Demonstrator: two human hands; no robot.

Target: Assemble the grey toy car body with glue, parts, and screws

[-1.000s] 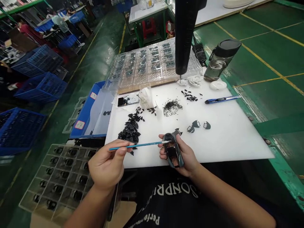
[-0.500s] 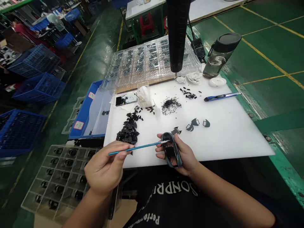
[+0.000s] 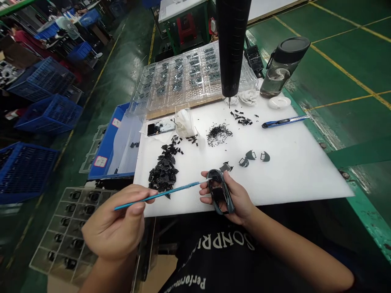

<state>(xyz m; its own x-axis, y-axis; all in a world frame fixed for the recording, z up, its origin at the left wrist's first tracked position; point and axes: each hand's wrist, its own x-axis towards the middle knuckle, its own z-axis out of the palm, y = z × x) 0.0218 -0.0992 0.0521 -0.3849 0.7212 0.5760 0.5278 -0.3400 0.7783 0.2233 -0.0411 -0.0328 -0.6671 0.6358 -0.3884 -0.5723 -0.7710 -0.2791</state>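
Observation:
My left hand point(image 3: 117, 224) pinches a thin blue stick point(image 3: 171, 192) with a pale tip. The tip is at the upper left rim of a dark oval shell point(image 3: 217, 197). My right hand point(image 3: 240, 199) holds that shell from below and the side, its fingers wrapped round it. Left of the shell lies a heap of black pieces point(image 3: 163, 169) on the white board point(image 3: 290, 175). Thin grey pieces point(image 3: 250, 155) lie to the right, and one touches the area just above the shell. A pile of tiny black parts point(image 3: 219, 134) is farther back.
An electric screwdriver point(image 3: 231, 49) hangs over the board. Behind are clear trays point(image 3: 183, 93); a bottle point(image 3: 284, 65), white case point(image 3: 279, 102) and blue cutter point(image 3: 285, 121) are at right. A blue bin point(image 3: 106, 142) and compartment tray point(image 3: 65, 228) stand left.
My left hand has moved left and slightly down, drawing the stick's tip back from inside the shell to its rim. The right hand and shell have barely moved.

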